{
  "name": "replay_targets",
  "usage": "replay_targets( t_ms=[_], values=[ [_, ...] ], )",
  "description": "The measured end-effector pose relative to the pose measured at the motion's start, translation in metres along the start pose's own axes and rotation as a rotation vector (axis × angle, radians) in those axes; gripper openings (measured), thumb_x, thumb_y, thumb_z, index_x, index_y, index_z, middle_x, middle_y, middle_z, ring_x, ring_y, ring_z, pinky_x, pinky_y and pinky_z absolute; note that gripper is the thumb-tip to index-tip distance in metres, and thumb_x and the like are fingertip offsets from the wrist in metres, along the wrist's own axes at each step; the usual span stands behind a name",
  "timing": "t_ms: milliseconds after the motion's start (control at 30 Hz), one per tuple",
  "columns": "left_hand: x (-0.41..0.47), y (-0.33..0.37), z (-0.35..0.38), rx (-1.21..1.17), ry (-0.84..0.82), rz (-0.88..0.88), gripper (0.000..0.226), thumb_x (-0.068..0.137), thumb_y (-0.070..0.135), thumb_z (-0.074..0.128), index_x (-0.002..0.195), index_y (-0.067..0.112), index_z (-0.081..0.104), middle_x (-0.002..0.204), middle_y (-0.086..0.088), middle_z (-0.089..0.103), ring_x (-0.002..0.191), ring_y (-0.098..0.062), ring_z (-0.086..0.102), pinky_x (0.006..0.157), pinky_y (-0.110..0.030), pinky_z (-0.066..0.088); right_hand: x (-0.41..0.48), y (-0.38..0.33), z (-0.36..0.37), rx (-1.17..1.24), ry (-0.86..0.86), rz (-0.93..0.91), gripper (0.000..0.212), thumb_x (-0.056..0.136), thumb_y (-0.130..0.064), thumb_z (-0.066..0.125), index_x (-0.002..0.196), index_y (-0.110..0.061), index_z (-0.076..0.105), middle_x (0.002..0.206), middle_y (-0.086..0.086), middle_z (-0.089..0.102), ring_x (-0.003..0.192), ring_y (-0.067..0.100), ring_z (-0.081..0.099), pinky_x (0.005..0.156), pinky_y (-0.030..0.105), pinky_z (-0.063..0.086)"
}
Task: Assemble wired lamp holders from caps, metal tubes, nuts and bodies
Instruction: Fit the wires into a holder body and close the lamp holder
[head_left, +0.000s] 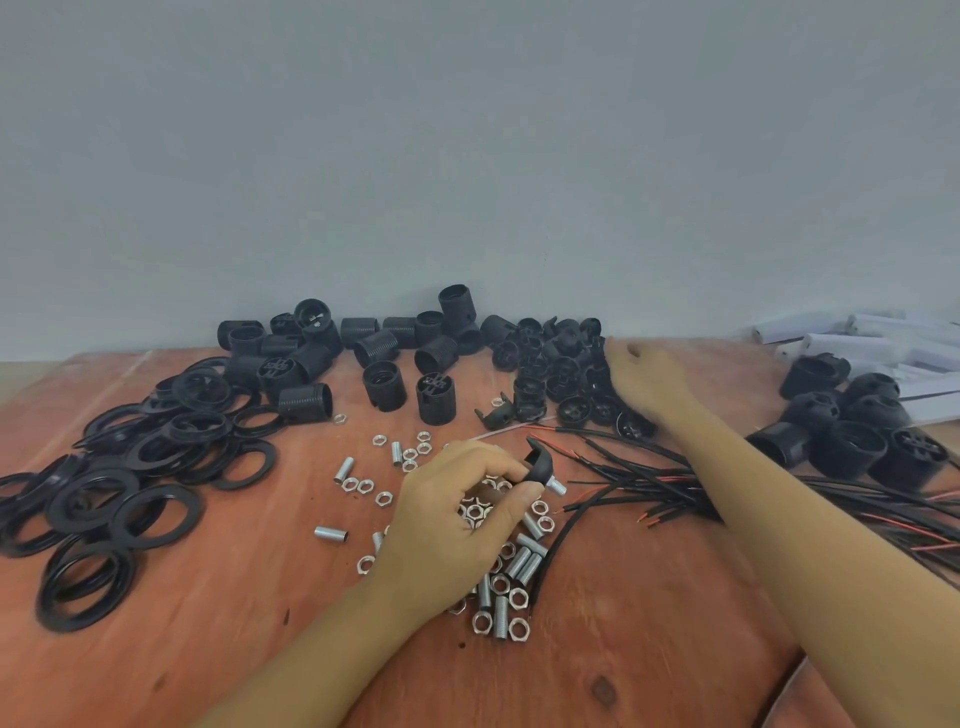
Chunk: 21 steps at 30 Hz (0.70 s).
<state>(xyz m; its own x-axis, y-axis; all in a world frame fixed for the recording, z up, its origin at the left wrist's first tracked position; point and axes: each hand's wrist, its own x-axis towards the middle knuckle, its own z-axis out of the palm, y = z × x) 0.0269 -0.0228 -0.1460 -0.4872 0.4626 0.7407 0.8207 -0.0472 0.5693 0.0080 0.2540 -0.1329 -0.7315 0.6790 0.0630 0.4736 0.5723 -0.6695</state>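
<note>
On the left of the wooden table (208, 649) lies a heap of black rings (130, 483). Behind it, threaded black bodies (363, 353) stand and lie along the wall. Loose nuts (366, 486) and metal tubes (519, 564) are scattered mid-table. Above them the left hand (457, 519) pinches a black cap (540, 465) with a metal tube (556, 487) sticking out of it. The right hand (644, 379) rests on the pile of caps (561, 374); whether it grips one cannot be told. Black and red wires (649, 483) pass under its forearm. Wired holders (852, 436) cluster at right.
</note>
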Motion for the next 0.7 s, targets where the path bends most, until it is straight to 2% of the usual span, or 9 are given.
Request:
replay_targets(
  t_ms=[33, 100, 200, 300, 367, 433, 500, 600, 700],
  values=[
    [0.0, 0.001, -0.001, 0.027, 0.007, 0.022, 0.008, 0.087, 0.021, 0.068, 0.088, 0.013, 0.07, 0.095, 0.011, 0.069, 0.09, -0.008, 0.066, 0.077, -0.02, 0.051, -0.005, -0.007, 0.004, 0.122, -0.035, -0.046, 0.058, 0.101, -0.052, 0.031, 0.111, -0.005, 0.063, 0.105, 0.015, 0.063, 0.101, 0.027, 0.057, 0.092, 0.037, 0.041],
    [0.001, 0.003, -0.002, 0.067, 0.034, 0.054, 0.011, 0.089, 0.02, 0.064, 0.089, 0.009, 0.068, 0.104, 0.006, 0.066, 0.096, -0.005, 0.064, 0.081, -0.02, 0.051, -0.012, -0.018, 0.009, 0.252, -0.141, -0.092, 0.059, 0.103, -0.051, 0.029, 0.138, -0.009, 0.052, 0.135, 0.01, 0.057, 0.127, 0.028, 0.05, 0.105, 0.038, 0.035],
    [0.002, 0.006, -0.004, 0.064, 0.092, 0.046, 0.01, 0.092, 0.018, 0.058, 0.093, 0.01, 0.064, 0.118, 0.004, 0.06, 0.107, -0.01, 0.062, 0.085, -0.026, 0.054, -0.018, -0.027, 0.009, 0.119, -0.134, -0.137, 0.063, 0.104, -0.051, 0.024, 0.156, -0.015, 0.021, 0.162, 0.006, 0.025, 0.15, 0.026, 0.019, 0.12, 0.044, 0.012],
    [0.003, 0.006, -0.005, 0.06, 0.09, 0.003, 0.01, 0.094, 0.021, 0.054, 0.092, 0.014, 0.061, 0.135, 0.007, 0.051, 0.12, -0.021, 0.058, 0.091, -0.036, 0.052, -0.034, -0.034, -0.005, 0.018, 0.16, -0.283, 0.055, 0.105, -0.039, 0.033, 0.151, -0.009, 0.033, 0.153, 0.015, 0.04, 0.144, 0.033, 0.031, 0.119, 0.046, 0.021],
    [0.005, 0.007, -0.006, 0.011, 0.092, -0.052, 0.006, 0.094, 0.024, 0.052, 0.09, 0.021, 0.056, 0.133, 0.018, 0.051, 0.119, -0.015, 0.059, 0.089, -0.024, 0.051, -0.049, -0.04, -0.013, 0.106, 0.21, -0.368, 0.046, 0.102, -0.032, 0.045, 0.142, -0.011, 0.048, 0.141, 0.007, 0.054, 0.136, 0.028, 0.042, 0.113, 0.037, 0.033],
    [0.007, 0.007, -0.007, -0.07, 0.098, -0.115, 0.004, 0.093, 0.025, 0.052, 0.09, 0.024, 0.055, 0.128, 0.009, 0.059, 0.113, -0.004, 0.062, 0.083, -0.013, 0.049, -0.068, -0.046, -0.018, 0.169, 0.154, -0.42, 0.033, 0.095, -0.023, 0.055, 0.126, -0.018, 0.063, 0.113, -0.01, 0.062, 0.118, 0.017, 0.054, 0.094, 0.016, 0.04],
    [0.007, 0.003, -0.008, -0.087, 0.118, -0.138, 0.009, 0.091, 0.026, 0.054, 0.088, 0.019, 0.059, 0.118, 0.001, 0.063, 0.107, -0.004, 0.063, 0.079, -0.012, 0.05, -0.091, -0.047, -0.024, 0.17, 0.047, -0.473, 0.029, 0.085, -0.011, 0.06, 0.106, -0.029, 0.07, 0.097, -0.02, 0.062, 0.093, 0.005, 0.058, 0.075, 0.007, 0.038],
    [0.007, -0.002, -0.008, -0.045, 0.139, -0.106, 0.012, 0.087, 0.026, 0.06, 0.084, 0.014, 0.061, 0.11, 0.001, 0.063, 0.096, 0.001, 0.064, 0.074, -0.01, 0.049, -0.124, -0.039, -0.033, -0.029, -0.159, -0.575, 0.03, 0.072, -0.016, 0.062, 0.083, -0.044, 0.064, 0.087, -0.022, 0.059, 0.076, 0.0, 0.052, 0.067, 0.017, 0.037],
    [0.007, -0.004, -0.007, -0.071, 0.155, -0.084, 0.016, 0.084, 0.025, 0.067, 0.09, 0.012, 0.059, 0.107, 0.005, 0.062, 0.079, 0.002, 0.064, 0.065, -0.01, 0.048, -0.143, -0.022, -0.029, -0.266, -0.303, -0.6, 0.029, 0.068, -0.021, 0.059, 0.088, -0.038, 0.07, 0.087, -0.02, 0.054, 0.084, 0.006, 0.049, 0.081, 0.032, 0.043]
  ],
)
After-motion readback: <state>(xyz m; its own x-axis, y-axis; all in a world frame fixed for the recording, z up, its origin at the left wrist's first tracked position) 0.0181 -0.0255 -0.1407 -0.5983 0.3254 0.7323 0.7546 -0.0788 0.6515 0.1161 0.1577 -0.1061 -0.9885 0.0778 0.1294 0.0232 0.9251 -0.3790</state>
